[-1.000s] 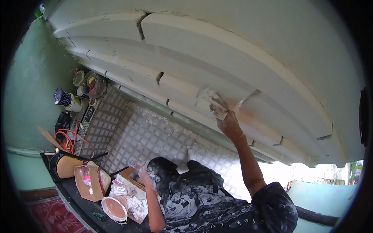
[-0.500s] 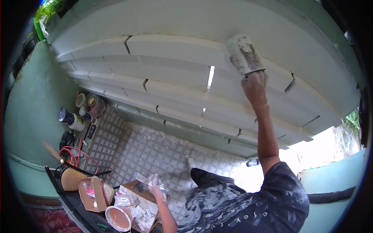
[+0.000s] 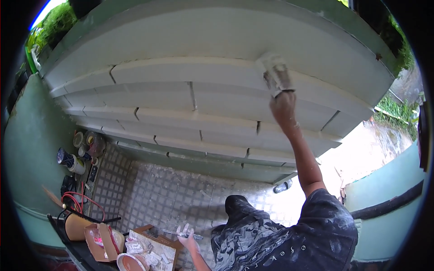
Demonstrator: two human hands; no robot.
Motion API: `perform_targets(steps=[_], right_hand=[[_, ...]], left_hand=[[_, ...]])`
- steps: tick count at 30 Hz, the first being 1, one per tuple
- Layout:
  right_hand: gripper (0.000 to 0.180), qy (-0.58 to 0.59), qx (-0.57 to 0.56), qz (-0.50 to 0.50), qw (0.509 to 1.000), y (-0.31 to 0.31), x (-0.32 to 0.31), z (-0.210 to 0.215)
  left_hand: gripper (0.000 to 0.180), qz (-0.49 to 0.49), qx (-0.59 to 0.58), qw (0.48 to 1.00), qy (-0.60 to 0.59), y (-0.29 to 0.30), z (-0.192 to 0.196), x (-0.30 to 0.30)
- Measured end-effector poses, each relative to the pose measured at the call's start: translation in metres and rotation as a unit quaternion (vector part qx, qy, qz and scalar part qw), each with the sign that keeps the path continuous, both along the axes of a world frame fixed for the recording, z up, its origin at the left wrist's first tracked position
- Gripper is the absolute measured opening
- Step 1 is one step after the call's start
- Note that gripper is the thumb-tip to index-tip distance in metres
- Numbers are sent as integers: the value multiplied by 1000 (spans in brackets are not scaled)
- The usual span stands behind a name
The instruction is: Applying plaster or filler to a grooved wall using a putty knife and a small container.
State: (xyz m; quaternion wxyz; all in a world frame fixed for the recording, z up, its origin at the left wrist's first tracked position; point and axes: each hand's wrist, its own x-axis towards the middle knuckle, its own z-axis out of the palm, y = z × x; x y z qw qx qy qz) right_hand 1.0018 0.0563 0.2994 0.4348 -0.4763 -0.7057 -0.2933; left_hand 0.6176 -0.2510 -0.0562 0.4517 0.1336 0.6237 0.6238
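Observation:
My right hand [image 3: 283, 107] grips a broad scraper [image 3: 276, 76], its rectangular blade coated in white filler and blurred by motion. The blade lies against or very near the upper part of the pale slatted wall [image 3: 153, 70], just at the top slat's edge. Low in front of my body, my left hand [image 3: 187, 239] holds a thin, flat, plaster-smeared blade [image 3: 172, 232], seen almost edge-on. Its handle cannot be made out. White smears cover the fingers of my left hand.
At lower left, a board with white scraps [image 3: 153, 253], a pinkish bucket [image 3: 131, 262] and an opened cardboard box [image 3: 100, 241] stand together. Paint pots [image 3: 77, 166] and a red hose [image 3: 72, 195] lie along the green side wall. A bottle [image 3: 283, 186] lies on the tiled floor.
The view has shifted toward the right. My right hand and the scraper remain by the top slat, the blade now blurred. The left-hand blade has turned from showing its face to nearly edge-on.

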Motion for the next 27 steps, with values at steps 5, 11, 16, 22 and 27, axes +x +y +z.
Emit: perform_targets(steps=[5, 11, 16, 22, 27], right_hand=[[38, -34, -117, 191, 974, -46, -2, -1], [33, 206, 73, 6, 976, -32, 109, -10], [30, 76, -343, 169, 921, -96, 152, -8], [29, 235, 37, -39, 970, -102, 236, 5], [30, 60, -158, -9, 986, -130, 252, 13]], left_hand=[[49, 9, 19, 1000, -8, 11, 33, 22], [45, -28, 33, 999, -2, 59, 64, 70], [51, -37, 106, 994, -16, 117, 87, 143], [49, -156, 306, 936, -72, 202, 133, 223], [50, -199, 415, 881, -107, 250, 230, 283]])
